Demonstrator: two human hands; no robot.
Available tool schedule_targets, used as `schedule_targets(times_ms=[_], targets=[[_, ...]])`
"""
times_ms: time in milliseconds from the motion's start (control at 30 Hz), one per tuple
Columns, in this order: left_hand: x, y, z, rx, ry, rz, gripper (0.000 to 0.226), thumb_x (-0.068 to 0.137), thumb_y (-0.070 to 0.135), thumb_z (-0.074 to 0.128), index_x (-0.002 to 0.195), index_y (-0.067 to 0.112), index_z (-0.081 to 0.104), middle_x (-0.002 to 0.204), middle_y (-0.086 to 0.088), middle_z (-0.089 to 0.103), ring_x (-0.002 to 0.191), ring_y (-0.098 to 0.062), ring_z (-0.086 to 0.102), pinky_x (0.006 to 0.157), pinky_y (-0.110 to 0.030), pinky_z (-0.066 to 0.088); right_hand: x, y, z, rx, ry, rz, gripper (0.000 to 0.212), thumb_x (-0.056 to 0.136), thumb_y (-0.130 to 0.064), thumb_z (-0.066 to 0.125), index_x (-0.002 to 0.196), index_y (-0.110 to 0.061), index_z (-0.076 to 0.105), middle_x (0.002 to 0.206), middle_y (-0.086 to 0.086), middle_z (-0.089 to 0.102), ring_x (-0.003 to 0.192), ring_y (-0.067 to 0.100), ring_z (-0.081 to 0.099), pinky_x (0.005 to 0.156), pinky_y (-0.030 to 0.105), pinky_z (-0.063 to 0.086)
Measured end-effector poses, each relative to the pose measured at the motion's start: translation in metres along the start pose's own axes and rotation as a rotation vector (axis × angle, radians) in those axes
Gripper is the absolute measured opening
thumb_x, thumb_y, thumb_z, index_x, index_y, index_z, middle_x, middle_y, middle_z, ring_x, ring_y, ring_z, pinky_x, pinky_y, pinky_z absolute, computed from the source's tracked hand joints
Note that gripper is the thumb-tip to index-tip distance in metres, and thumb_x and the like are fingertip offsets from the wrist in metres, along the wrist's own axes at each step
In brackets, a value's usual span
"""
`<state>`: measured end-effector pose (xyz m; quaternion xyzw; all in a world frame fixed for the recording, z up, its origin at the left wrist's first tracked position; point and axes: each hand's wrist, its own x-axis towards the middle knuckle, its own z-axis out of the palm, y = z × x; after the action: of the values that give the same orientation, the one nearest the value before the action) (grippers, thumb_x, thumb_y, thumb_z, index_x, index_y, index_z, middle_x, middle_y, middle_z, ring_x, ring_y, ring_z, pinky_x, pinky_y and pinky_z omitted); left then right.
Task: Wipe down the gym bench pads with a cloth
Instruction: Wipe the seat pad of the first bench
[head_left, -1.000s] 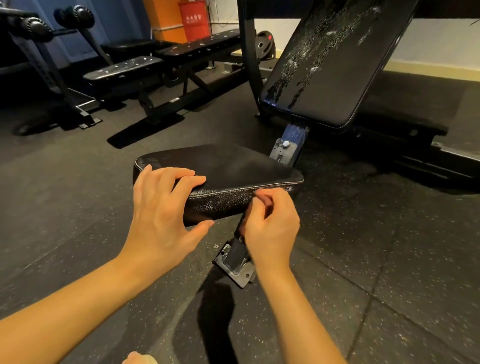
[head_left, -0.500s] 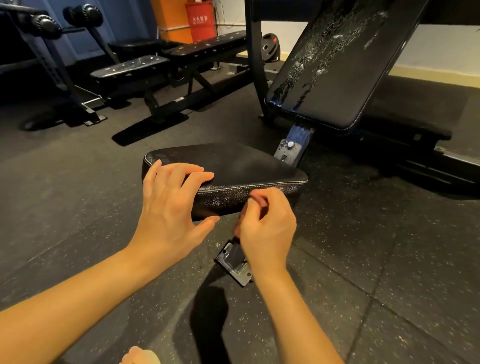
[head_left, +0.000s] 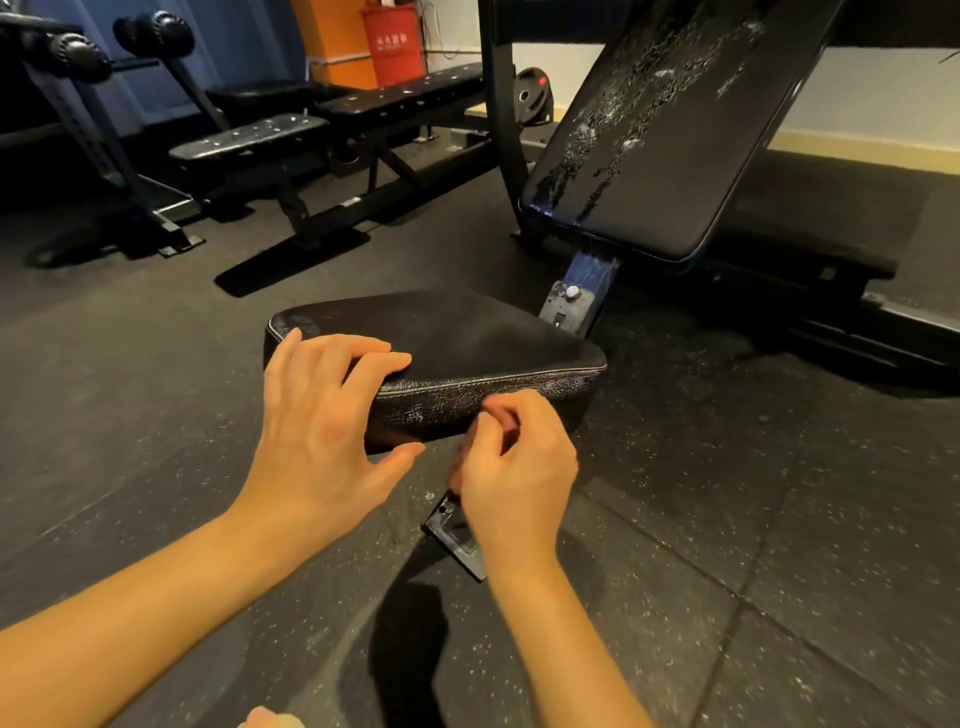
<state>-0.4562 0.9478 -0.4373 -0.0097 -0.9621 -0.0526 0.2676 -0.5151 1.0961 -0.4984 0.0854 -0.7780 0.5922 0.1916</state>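
Observation:
The black seat pad (head_left: 467, 338) of the gym bench stands low in front of me, its front side cracked and worn. Behind it the tilted back pad (head_left: 675, 130) shows a flaked, speckled streak down its surface. My left hand (head_left: 322, 431) rests on the pad's near left corner, fingers on top and thumb spread below the edge. Just in front of the pad's front side, my right hand (head_left: 514, 467) is curled, thumb and forefinger pinched together. I see nothing between them. No cloth is in view.
A metal foot plate (head_left: 452, 535) of the bench frame lies on the rubber floor under my right hand. An adjustment bracket (head_left: 569, 306) joins seat and back. Other benches (head_left: 249, 140), a rack, a weight plate (head_left: 532, 96) and a red box (head_left: 392, 47) stand at the back.
My left hand has slid a little further onto the pad's corner. The right hand has stayed pinched at the front side with small finger movements.

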Motion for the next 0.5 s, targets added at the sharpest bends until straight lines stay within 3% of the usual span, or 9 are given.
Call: schedule_targets(times_ms=[100,200,300,500], targets=[[0.0,-0.001,0.0,0.0,0.0,-0.004,0.075,0.065,0.032,0.094,0.129,0.014,0.061,0.129,-0.006,0.057,0.124,-0.031,0.053,0.12,-0.062,0.019,0.0,0.005,-0.002,-0.04,-0.02,-0.095,0.012,0.09,-0.005,0.063,0.092,-0.016,0.067,0.087,-0.01,0.062,0.082,0.011,0.06,0.073,0.026,0.049],[0.001,0.0,0.001,-0.018,0.005,-0.003,0.069,0.069,0.034,0.091,0.129,0.014,0.062,0.128,-0.004,0.057,0.123,-0.031,0.053,0.12,-0.062,0.018,0.038,0.041,-0.016,-0.106,0.037,0.164,0.012,0.09,-0.009,0.062,0.085,-0.019,0.066,0.079,-0.009,0.064,0.075,0.012,0.06,0.073,0.042,0.054],[0.0,0.0,0.001,-0.014,0.01,0.0,0.07,0.069,0.033,0.091,0.129,0.013,0.062,0.128,-0.004,0.057,0.123,-0.031,0.053,0.121,-0.062,0.018,0.049,0.044,-0.024,-0.157,0.036,0.3,0.012,0.092,-0.009,0.062,0.082,-0.016,0.064,0.074,-0.006,0.062,0.074,0.017,0.062,0.07,0.042,0.054],[0.0,0.0,-0.001,0.012,-0.005,0.005,0.074,0.065,0.032,0.093,0.13,0.014,0.061,0.128,-0.006,0.058,0.125,-0.032,0.051,0.12,-0.063,0.02,-0.015,-0.026,0.004,-0.007,-0.08,-0.094,0.009,0.09,-0.008,0.064,0.089,-0.017,0.066,0.084,-0.009,0.063,0.079,0.008,0.06,0.07,0.021,0.045]])
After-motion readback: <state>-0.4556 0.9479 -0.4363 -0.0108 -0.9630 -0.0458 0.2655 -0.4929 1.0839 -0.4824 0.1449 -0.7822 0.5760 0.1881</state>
